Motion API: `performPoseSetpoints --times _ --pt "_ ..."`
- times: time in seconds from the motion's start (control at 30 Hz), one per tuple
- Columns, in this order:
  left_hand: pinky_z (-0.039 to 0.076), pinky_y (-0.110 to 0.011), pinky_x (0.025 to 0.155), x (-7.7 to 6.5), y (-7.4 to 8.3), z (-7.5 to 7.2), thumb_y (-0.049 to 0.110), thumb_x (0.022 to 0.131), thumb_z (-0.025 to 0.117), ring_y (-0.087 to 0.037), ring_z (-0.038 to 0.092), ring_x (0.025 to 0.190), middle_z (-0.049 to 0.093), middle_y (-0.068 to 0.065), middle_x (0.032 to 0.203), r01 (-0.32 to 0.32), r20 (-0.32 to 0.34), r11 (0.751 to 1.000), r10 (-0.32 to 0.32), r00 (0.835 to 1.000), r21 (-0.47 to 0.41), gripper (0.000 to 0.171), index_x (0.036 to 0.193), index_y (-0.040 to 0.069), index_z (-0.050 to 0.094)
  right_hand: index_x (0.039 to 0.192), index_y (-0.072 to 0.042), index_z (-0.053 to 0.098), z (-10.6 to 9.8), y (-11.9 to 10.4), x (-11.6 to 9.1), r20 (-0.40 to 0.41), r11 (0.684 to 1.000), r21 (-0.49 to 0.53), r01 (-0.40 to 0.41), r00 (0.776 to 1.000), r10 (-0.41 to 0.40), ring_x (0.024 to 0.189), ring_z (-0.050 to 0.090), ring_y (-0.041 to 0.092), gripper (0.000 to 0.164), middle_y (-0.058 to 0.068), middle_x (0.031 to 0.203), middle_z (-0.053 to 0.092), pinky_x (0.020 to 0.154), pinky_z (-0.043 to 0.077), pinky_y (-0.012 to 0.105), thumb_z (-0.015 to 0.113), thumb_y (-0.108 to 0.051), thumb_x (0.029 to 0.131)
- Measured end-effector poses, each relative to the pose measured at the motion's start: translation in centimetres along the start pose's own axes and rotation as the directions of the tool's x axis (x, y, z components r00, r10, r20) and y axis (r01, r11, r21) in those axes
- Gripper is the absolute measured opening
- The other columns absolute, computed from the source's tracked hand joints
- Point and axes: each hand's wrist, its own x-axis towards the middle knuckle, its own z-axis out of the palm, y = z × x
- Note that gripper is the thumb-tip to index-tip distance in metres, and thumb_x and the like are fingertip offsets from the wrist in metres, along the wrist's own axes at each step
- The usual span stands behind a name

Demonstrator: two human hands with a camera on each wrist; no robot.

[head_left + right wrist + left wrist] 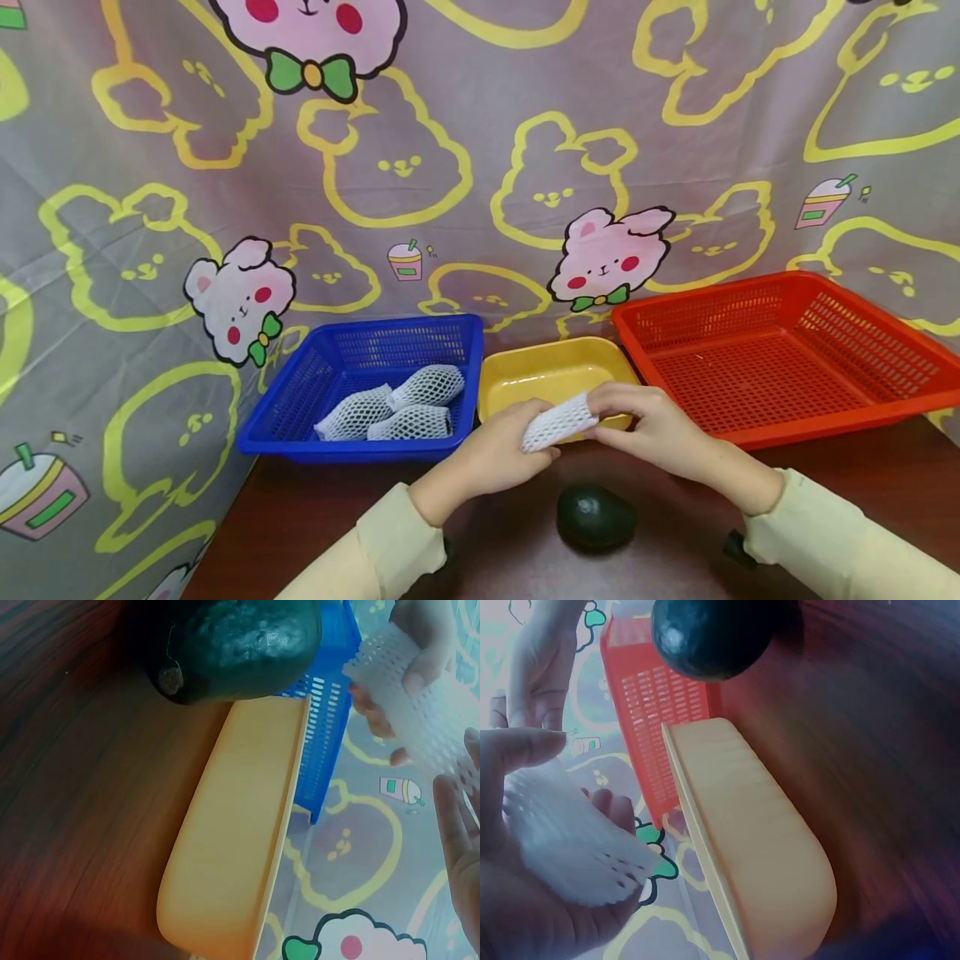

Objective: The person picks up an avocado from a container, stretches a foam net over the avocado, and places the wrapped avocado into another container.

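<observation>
A white foam fruit net (558,422), a soft tube of mesh, is held up at a slant between both hands. My left hand (491,450) grips its lower left end, with the thumb along one side in the left wrist view. At the upper right end, my right hand (662,429) pinches the rim between thumb and fingers. No fruit shows inside the net (416,701). Below the hands, a dark green avocado (594,518) lies bare on the table, its stem end (171,680) visible in the right wrist view.
Behind the hands stands a yellow tray (525,367). To its left, a blue basket (360,450) contains several plump white nets (427,387) with dark showing through the mesh. A larger red basket (750,333) stands right. A patterned cloth (465,83) hangs behind the dark wooden table (315,517).
</observation>
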Motion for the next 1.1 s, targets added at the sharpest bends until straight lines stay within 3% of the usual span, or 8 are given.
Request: performPoseSetpoints --times 0.1,0.3,0.43,0.53,0.63,0.83,0.97,1.1 --pt "0.048 -0.032 0.096 -0.2 0.1 0.2 0.026 0.093 0.075 -0.008 0.059 0.104 0.064 0.006 0.121 -0.037 -0.006 0.998 0.037 0.999 -0.049 0.046 0.134 0.016 0.058 0.106 -0.006 0.078 0.2 -0.1 0.0 0.017 0.999 -0.032 0.007 1.000 -0.007 0.094 0.068 0.013 0.038 0.005 0.104 0.075 0.086 0.051 0.015 0.087 0.008 0.073" --pt "0.048 -0.031 0.097 -0.7 0.0 0.1 0.036 0.091 0.078 -0.009 0.058 0.110 0.061 0.005 0.129 -0.061 0.012 0.982 0.064 0.998 -0.178 0.061 0.143 0.020 0.051 0.109 -0.006 0.079 0.4 -0.3 0.2 0.073 0.998 -0.052 0.044 0.997 -0.041 0.098 0.070 0.019 0.026 0.006 0.108 0.075 0.092 0.049 0.016 0.077 -0.026 0.091" --pt "0.050 -0.036 0.097 -0.9 -0.1 -0.5 0.038 0.097 0.071 -0.015 0.059 0.113 0.058 -0.001 0.136 -0.087 0.019 0.952 0.096 0.995 -0.295 0.060 0.149 0.020 0.047 0.106 -0.009 0.078 0.6 -0.4 0.4 0.103 0.995 -0.022 0.102 0.990 -0.099 0.097 0.069 0.019 0.019 0.004 0.105 0.075 0.094 0.048 0.017 0.078 -0.021 0.091" --pt "0.050 -0.039 0.098 -0.9 0.0 -0.8 0.033 0.105 0.060 -0.021 0.059 0.116 0.056 -0.007 0.141 -0.176 -0.020 0.930 0.179 0.984 -0.322 0.049 0.148 0.013 0.049 0.106 -0.013 0.078 0.9 -0.3 0.5 0.130 0.991 0.010 0.132 0.983 -0.132 0.096 0.069 0.017 0.016 0.000 0.104 0.074 0.096 0.047 0.018 0.077 -0.021 0.093" --pt "0.049 -0.038 0.100 -0.9 0.2 -0.9 0.028 0.108 0.052 -0.021 0.056 0.125 0.056 -0.006 0.144 -0.287 -0.069 0.914 0.279 0.958 -0.285 0.041 0.146 0.011 0.054 0.107 -0.014 0.077 1.3 -0.2 0.6 0.155 0.986 0.031 0.161 0.974 -0.164 0.096 0.068 0.015 0.019 -0.004 0.102 0.074 0.097 0.048 0.020 0.070 -0.029 0.097" --pt "0.040 -0.040 0.111 -1.0 0.3 -0.7 0.018 0.106 0.054 -0.016 0.049 0.135 0.059 -0.001 0.144 -0.472 -0.139 0.873 0.456 0.879 -0.119 0.034 0.139 0.011 0.062 0.104 -0.012 0.077 1.9 -0.4 0.9 0.171 0.974 0.019 0.225 0.959 -0.225 0.093 0.068 0.014 0.022 -0.004 0.100 0.074 0.093 0.051 0.022 0.067 -0.031 0.100" --pt "0.045 -0.033 0.105 -1.2 0.1 -0.8 0.013 0.101 0.065 -0.014 0.057 0.119 0.066 -0.002 0.126 -0.530 -0.167 0.847 0.517 0.840 -0.042 0.026 0.126 0.011 0.068 0.106 -0.012 0.076 2.2 -0.7 0.9 0.189 0.964 0.030 0.266 0.945 -0.266 0.097 0.068 0.016 0.013 -0.003 0.103 0.074 0.094 0.051 0.024 0.071 -0.022 0.098" --pt "0.051 -0.020 0.082 -1.4 -0.2 -1.0 0.008 0.095 0.073 -0.009 0.057 0.090 0.063 -0.001 0.100 -0.580 -0.187 0.814 0.568 0.801 -0.013 0.014 0.107 0.011 0.067 0.111 -0.010 0.075 2.3 -1.0 1.0 0.202 0.948 0.029 0.316 0.927 -0.315 0.103 0.069 0.020 0.017 0.000 0.108 0.074 0.098 0.050 0.027 0.068 -0.022 0.100"
